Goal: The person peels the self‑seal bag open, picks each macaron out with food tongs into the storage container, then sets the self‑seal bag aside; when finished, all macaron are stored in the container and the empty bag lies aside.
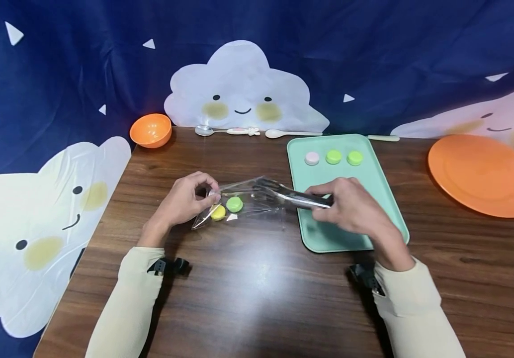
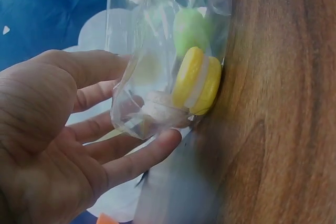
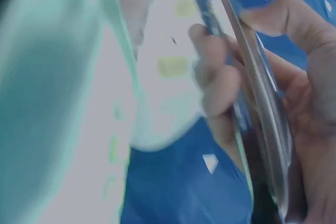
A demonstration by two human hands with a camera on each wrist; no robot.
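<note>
While pinched—bag (image 1: 243,201) between hands

A dark wooden table (image 1: 248,298) carries everything. A clear plastic bag (image 1: 243,204) lies on it just beside the left fingers (image 1: 203,191); a mint tray (image 1: 351,233) lies under the right fingers (image 1: 324,191). Well beyond the fingers lie an orange bowl (image 1: 150,130) and two spoons (image 1: 227,131), (image 1: 293,133). An orange plate (image 1: 485,175) sits far right of them.
</note>
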